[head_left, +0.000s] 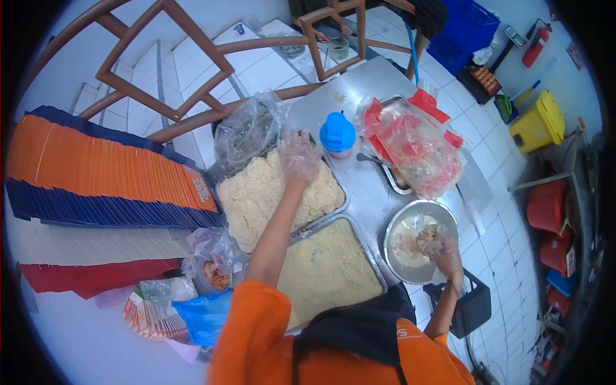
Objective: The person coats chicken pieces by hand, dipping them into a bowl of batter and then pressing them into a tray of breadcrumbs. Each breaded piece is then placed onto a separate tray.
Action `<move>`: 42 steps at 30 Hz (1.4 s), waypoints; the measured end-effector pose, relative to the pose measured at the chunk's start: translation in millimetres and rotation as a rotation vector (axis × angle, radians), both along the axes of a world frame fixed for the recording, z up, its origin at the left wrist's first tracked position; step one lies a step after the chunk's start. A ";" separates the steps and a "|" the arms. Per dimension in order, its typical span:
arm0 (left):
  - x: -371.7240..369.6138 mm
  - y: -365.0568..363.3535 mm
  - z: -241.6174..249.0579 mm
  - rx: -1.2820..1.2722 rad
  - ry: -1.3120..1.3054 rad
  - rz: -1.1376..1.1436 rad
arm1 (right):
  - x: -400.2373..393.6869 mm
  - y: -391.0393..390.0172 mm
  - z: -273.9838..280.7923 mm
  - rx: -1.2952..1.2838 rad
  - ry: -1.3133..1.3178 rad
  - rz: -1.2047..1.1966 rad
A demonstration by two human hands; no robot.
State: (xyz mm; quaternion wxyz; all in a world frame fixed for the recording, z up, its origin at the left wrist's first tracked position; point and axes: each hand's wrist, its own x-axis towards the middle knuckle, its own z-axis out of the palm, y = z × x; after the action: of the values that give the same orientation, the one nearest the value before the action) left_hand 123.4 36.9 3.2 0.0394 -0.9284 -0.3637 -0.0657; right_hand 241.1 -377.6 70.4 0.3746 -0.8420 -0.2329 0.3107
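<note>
Breading step: left hand (299, 156), gloved, fingers spread open, pressed on crumbs in the far tray (333, 212). Right hand (443, 247) gripped a wet piece in the batter bowl (393, 226); draining drips there looked wise.

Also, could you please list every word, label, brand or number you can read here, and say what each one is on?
Nothing here reads clearly.
White print on the end of the orange packet stack: too small and blurred.
A pale mark on the orange shirt: partly hidden, unreadable.
Printed packet under the clear bags: blurred.
Blue-lidded bottle, red wrappers and yellow bin: no legible text.
</note>
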 end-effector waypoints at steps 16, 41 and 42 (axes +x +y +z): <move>-256.0 -141.0 -46.0 -0.394 -0.805 -0.103 | -92.5 44.7 76.2 0.197 -0.045 0.488; -281.0 -251.3 -64.6 -0.658 -0.662 0.095 | -27.3 1.2 -20.9 0.566 0.383 -0.026; -275.0 -253.8 -49.4 -0.779 -0.651 0.064 | -19.9 -10.0 -23.7 0.501 0.338 -0.058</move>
State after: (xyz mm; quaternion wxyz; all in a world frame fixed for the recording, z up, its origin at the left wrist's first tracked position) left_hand -151.6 -216.9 -46.2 -0.4231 -0.7938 -0.3830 -0.2101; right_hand 221.2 -387.6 46.7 0.6128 -0.6659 -0.2126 0.3685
